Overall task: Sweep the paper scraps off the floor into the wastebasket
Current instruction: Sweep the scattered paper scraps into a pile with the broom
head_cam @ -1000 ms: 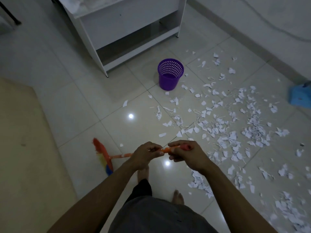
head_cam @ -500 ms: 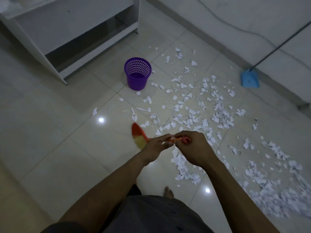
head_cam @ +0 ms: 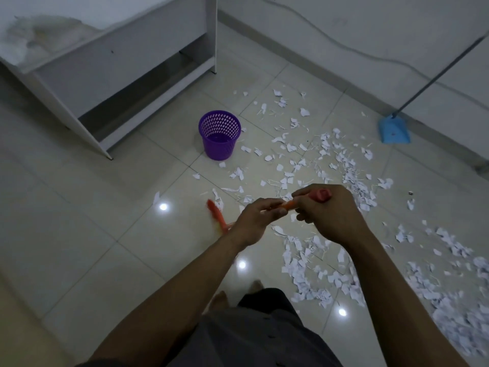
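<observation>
Both hands hold an orange broom by its thin handle (head_cam: 288, 205). My left hand (head_cam: 254, 221) grips the handle lower down, and my right hand (head_cam: 328, 215) grips its red top end. The broom's orange head (head_cam: 215, 215) is blurred, low over the tiles left of my hands. White paper scraps (head_cam: 344, 176) lie scattered across the floor to the right, thickest at the lower right (head_cam: 455, 308). The purple perforated wastebasket (head_cam: 219, 135) stands upright beyond my hands, with scraps lying close to its right side.
A white shelf unit (head_cam: 111, 75) stands at the back left, close to the wastebasket. A blue dustpan (head_cam: 394, 132) with a long handle leans against the right wall. My bare feet (head_cam: 238, 292) are on the glossy tiles below my hands.
The broom head has swung from my left to a spot in front of me near the scraps. The view has turned, so the wastebasket and dustpan now sit differently in frame.
</observation>
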